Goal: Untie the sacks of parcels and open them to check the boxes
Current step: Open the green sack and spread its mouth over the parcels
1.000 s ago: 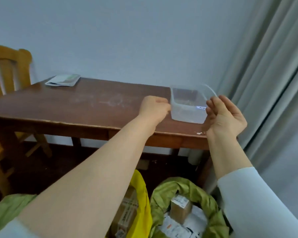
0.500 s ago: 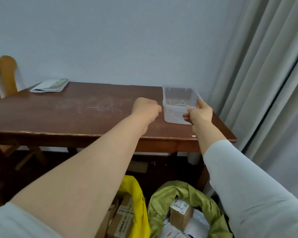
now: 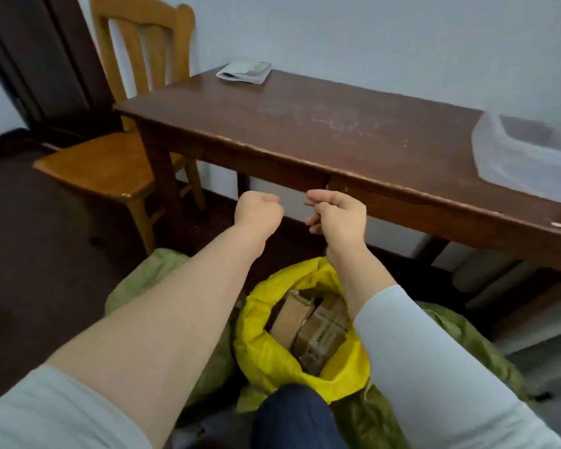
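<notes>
A yellow sack (image 3: 272, 361) stands open on the floor below my arms, with brown cardboard boxes (image 3: 318, 328) showing inside. Green sacks lie on either side of it, one at the left (image 3: 136, 286) and one at the right (image 3: 450, 335). My left hand (image 3: 259, 209) is curled into a fist above the sacks, in front of the table edge. My right hand (image 3: 336, 217) hovers beside it with loosely curled fingers. I see nothing in either hand.
A dark wooden table (image 3: 305, 124) stands ahead, with a clear plastic tub (image 3: 525, 163) at its right end and a flat packet (image 3: 243, 71) at the far corner. A wooden chair (image 3: 110, 163) stands at the left. My knee (image 3: 292, 416) is behind the yellow sack.
My right hand has left the clear tub and come back beside the left fist. Both hands have dropped below the table edge, and my view has swung down and left.
</notes>
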{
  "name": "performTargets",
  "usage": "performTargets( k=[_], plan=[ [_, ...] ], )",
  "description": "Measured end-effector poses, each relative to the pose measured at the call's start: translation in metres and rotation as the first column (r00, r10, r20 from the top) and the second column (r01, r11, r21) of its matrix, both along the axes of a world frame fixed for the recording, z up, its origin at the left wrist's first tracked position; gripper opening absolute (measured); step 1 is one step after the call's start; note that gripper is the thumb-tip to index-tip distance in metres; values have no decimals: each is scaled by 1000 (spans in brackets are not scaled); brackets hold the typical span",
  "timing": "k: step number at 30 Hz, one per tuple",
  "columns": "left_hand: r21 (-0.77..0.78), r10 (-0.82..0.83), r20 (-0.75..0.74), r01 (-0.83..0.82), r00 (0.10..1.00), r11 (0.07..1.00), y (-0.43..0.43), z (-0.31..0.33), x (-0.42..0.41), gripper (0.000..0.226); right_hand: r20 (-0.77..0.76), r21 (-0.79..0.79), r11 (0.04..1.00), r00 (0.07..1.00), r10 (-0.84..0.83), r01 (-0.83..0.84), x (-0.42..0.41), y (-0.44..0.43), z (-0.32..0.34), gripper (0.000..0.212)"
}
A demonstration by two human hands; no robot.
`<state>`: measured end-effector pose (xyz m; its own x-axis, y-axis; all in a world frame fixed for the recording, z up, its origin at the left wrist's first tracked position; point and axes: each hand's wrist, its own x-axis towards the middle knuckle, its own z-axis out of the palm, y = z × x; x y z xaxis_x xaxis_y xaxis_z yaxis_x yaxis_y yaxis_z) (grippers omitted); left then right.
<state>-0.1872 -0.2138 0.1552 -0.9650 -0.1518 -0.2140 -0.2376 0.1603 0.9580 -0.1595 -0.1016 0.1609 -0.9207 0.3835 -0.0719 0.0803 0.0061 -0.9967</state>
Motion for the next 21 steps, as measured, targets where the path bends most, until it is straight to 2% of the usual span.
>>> performTargets(
  k=[4,8,11,15,18,21],
  plan=[
    [-139,141,10,-138,990,981,-76,-47,9,36,100,-37,979,974,202,-200,-7,-78,-43,33],
    [-320,247,74,-212,966,923,-139,-93,25,48,206,-105,954,932,297,-281,-12,-131,-86,33],
    [-518,243,190,-113,951,848,-176,-128,36,70,289,-109,942,897,336,-318,-18,-155,-118,30],
    [-548,197,301,0,933,837,-202,-177,39,107,415,-141,929,832,369,-342,-25,-177,-156,19],
    [-606,267,343,-6,901,796,-215,-204,33,116,494,-170,929,787,369,-329,-29,-187,-182,21],
    [-657,317,268,-68,910,751,-232,-218,19,118,531,-157,934,770,354,-321,-35,-195,-204,24]
  ],
)
